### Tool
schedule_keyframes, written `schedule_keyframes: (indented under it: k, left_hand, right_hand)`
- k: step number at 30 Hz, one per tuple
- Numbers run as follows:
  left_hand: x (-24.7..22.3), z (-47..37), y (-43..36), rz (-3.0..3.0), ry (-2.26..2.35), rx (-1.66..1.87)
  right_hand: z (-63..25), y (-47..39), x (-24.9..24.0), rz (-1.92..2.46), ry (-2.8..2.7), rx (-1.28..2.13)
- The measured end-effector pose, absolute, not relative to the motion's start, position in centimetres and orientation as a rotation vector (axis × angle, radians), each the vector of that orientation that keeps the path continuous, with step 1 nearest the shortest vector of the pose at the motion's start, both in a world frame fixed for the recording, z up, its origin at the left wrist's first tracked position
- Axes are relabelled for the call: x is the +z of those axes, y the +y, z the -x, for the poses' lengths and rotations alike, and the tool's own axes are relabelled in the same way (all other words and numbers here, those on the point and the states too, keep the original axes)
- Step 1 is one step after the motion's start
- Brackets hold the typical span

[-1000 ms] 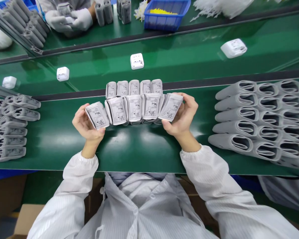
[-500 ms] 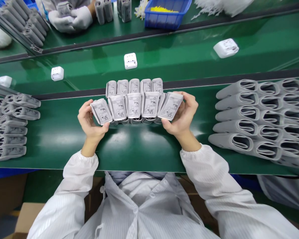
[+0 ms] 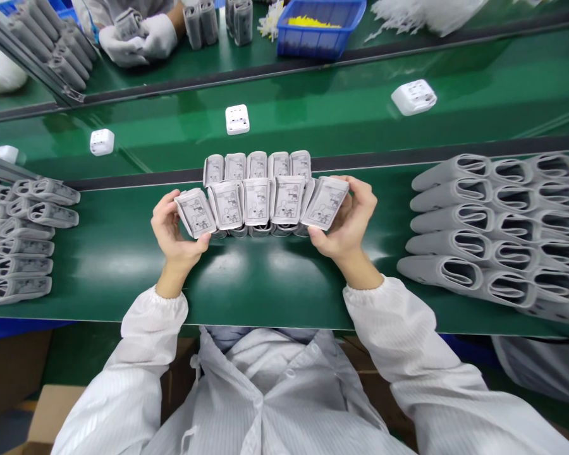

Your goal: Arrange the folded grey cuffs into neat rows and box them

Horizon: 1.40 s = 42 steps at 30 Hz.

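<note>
Grip from both sides closes on the front row (image 3: 256, 202), five folded cuffs in the head view: the left hand (image 3: 174, 240) pinches the left end cuff (image 3: 196, 213), its thumb low on the printed face, and the right hand (image 3: 347, 232) holds the right end cuff (image 3: 327, 203) the same way. Both end cuffs tilt outward at the top; the middle three stand between them with no hand on them. The row is over the middle of the tabletop (image 3: 246, 291), just in front of the back row (image 3: 256, 165); rounded ends show beneath it, and whether it rests on them I cannot tell. Gray stacks (image 3: 469, 218) lie to the right, rolled cuffs (image 3: 23, 253) to the left.

Each cuff looks light, soft and springy, hardly fragile, and likely not slippery. Only side pressure seems to carry the middle ones, so too loose a squeeze could drop them and too hard a one could buckle the row. Best hold is low on the outer faces, palms pressing evenly inward.

Compared with a second ago, the left hand sits farther in and the row is tighter; the right hand is about where it was. White units (image 3: 238, 120) beyond have shifted left.
</note>
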<state>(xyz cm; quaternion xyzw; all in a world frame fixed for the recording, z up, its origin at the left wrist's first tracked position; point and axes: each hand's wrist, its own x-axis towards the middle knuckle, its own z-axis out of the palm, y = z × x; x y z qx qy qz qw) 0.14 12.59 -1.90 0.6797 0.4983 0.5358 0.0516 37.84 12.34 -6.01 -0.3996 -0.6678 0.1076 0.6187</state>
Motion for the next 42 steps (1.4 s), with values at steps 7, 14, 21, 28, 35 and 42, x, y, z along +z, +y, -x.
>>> schedule_keyframes:
  k: [7, 14, 21, 28, 35, 42]
  left_hand:
    - [0.1, 1.2, 10.1, -2.399, 1.213, 1.947]
    - [-0.1, 1.9, 1.3, -2.554, 1.227, 1.245]
    - [0.5, -1.2, -0.4, -2.388, 1.575, 1.570]
    - [-1.8, -10.0, -5.8, -1.649, 1.359, 1.197]
    - [-3.9, -12.1, -7.2, -1.344, 1.332, 1.174]
    - [-4.7, -10.1, -4.6, -1.126, 1.412, 1.418]
  right_hand:
    - [-37.9, 10.1, -3.4, 0.834, -1.548, -0.080]
    - [-38.0, 1.5, -2.1, 0.878, -1.912, 0.025]
    - [-38.9, 9.6, 0.2, 1.023, -1.774, 0.188]
    - [-37.2, 22.6, -1.0, 1.420, -1.559, 0.859]
    - [-39.5, 17.5, -2.4, 1.081, -1.675, 0.808]
    - [-39.8, 18.6, -2.4, 1.017, -1.200, 1.393]
